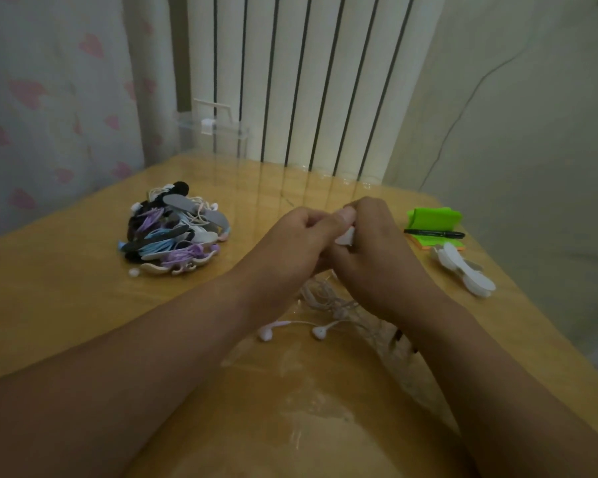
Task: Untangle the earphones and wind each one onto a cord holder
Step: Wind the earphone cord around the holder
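both hands are close together over the middle of the tabletop [66,288]. the left hand [301,236] and the right hand [373,250] have curled fingers and grip one white cord holder [346,236] between them. its white cord [325,294] hangs below them, and two earbuds [266,334] lie toward the near edge. a pile of wound earphones [176,232] lies toward the left edge. spare holders [463,270], a black pen [434,233] and green notes [434,219] lie by the right edge.

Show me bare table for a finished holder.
Bare: the table at its left front, before the wound pile; the far strip between pile and green notepad. Crowded: the right edge with pen, empty holders; loose cord under the left hand and right hand, gripping a white holder.
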